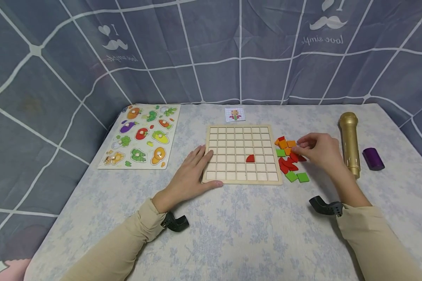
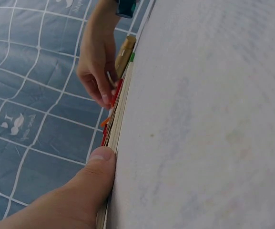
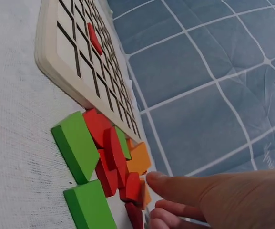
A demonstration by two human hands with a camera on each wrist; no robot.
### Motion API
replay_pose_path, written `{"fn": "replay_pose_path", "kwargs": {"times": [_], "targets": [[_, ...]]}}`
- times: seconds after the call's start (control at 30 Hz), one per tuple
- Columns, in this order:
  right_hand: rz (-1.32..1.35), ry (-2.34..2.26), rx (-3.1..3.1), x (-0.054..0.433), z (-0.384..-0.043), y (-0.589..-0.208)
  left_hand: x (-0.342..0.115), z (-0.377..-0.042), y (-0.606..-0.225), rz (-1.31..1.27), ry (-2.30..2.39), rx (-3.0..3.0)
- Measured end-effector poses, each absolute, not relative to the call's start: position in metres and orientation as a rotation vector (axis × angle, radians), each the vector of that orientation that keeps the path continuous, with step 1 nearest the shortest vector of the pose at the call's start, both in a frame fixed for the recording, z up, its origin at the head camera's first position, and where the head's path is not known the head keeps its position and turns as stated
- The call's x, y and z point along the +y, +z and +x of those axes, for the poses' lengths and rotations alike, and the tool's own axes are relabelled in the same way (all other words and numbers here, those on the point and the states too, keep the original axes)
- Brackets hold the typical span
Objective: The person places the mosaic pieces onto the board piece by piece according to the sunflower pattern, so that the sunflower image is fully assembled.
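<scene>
A square wooden grid board (image 1: 247, 182) lies on the table, with one red quarter-round piece (image 1: 250, 158) in a cell right of its middle. My left hand (image 1: 190, 171) rests at the board's front left corner, fingers extended along the left side and thumb (image 2: 98, 164) at the front edge. Beside the board's right side, my right hand (image 1: 321, 150) reaches down to a loose heap of pieces. Its thumb (image 3: 168, 183) is right by an orange square (image 3: 138, 160), over several red pieces (image 3: 112, 145). Green squares (image 3: 76, 147) lie at the near end.
A small pattern card (image 1: 235, 114) lies behind the board. At left is a vegetable knob puzzle (image 1: 150, 136). A gold tube (image 1: 349, 142) and a purple cylinder (image 1: 373, 159) lie at far right. A grey grid-patterned curtain (image 1: 218, 50) hangs behind the table.
</scene>
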State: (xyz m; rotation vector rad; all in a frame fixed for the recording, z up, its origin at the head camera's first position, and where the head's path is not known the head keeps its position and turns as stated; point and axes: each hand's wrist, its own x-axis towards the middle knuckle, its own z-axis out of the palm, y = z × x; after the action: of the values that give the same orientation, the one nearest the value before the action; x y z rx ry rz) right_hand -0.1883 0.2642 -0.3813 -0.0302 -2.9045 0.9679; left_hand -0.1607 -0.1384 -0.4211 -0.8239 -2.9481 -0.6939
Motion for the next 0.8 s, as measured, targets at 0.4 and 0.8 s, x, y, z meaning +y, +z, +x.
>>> {"fn": "replay_pose_path", "kwargs": {"times": [0.4, 0.8], "targets": [[-0.058, 1.079, -2.884, 0.2626, -0.1864, -0.3844, -0.1382, -0.1606, -0.4216, -0.838, -0.680, -2.949], [0.010, 1.164, -2.824, 0.2581, -0.1859, -0.3790, -0.1379, -0.1608, -0.4213, -0.833, -0.656, -2.959]]}}
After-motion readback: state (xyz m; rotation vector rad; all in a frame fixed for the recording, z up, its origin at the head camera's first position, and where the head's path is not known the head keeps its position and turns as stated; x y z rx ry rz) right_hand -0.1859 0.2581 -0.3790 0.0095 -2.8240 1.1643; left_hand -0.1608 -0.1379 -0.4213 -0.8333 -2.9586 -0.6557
